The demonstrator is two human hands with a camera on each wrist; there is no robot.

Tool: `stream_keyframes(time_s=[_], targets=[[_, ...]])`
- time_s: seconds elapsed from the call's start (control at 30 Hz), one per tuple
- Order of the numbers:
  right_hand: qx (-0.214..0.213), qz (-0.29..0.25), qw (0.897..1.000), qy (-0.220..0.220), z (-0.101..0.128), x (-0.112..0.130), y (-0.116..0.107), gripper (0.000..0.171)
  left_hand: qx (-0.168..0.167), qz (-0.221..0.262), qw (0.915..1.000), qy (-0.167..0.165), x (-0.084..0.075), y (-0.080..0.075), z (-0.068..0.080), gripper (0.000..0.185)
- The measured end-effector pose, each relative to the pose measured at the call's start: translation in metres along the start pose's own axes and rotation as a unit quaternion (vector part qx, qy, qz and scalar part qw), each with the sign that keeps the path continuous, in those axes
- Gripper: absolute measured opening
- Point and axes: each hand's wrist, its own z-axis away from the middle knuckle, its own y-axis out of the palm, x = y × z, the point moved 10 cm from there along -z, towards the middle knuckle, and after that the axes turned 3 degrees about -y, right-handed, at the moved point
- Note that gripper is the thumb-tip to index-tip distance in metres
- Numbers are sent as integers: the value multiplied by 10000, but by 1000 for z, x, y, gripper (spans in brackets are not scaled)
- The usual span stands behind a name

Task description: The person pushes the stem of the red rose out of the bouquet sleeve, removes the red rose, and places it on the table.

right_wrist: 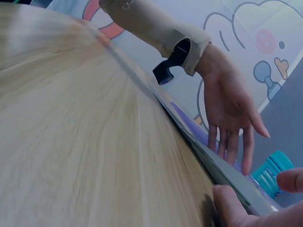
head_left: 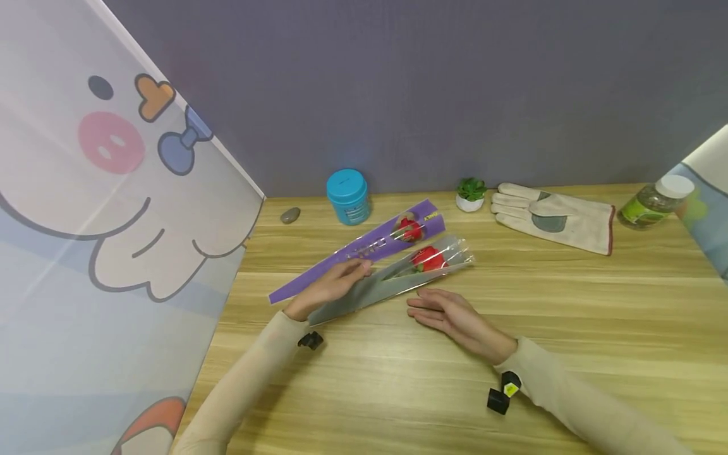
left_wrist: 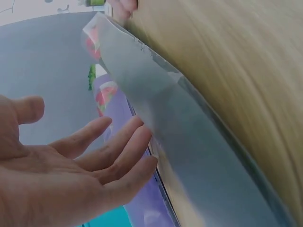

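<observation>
Two single red roses in flat wrappers lie slanting side by side on the wooden table. The farther one has a purple wrapper (head_left: 318, 273); the nearer one has a grey wrapper (head_left: 392, 287) with a clear top over its red bloom (head_left: 429, 258). My left hand (head_left: 330, 285) is over the far edge of the grey wrapper, fingers extended, fingertips (left_wrist: 144, 135) at that edge; whether they touch it I cannot tell. To the right, my right hand (head_left: 463, 322) hovers beside the grey wrapper's near edge, fingers loosely extended and holding nothing.
Along the back stand a blue tub (head_left: 348, 197), a small potted succulent (head_left: 471, 194) and a white-lidded jar (head_left: 654, 202). A grey stone (head_left: 290, 215) lies at the back left, a work glove (head_left: 580, 221) at the back right. Behind the table rises a grey panel (head_left: 398, 95).
</observation>
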Motion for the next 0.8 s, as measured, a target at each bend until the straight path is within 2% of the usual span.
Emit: stream_keyframes(time_s=[0.2,0.33,0.43,0.6,0.8], targets=[[-301,-355,9988,-162,-8,-3,-2,48,-38,38,9999,-114,-3,3,-4,59],[-418,-520,9975,-254,-9,-3,-5,46,-12,248,9996,-138,-6,6,-6,55],[-469,-646,9964,-274,-8,-3,-6,40,41,380,9993,-35,-8,9,-7,48],[-469,-744,9957,-305,-8,-3,-7,35,169,330,9991,228,-11,16,-11,43],[-623,-418,9965,-360,-7,-4,-9,33,259,242,9979,536,-17,23,-11,44]])
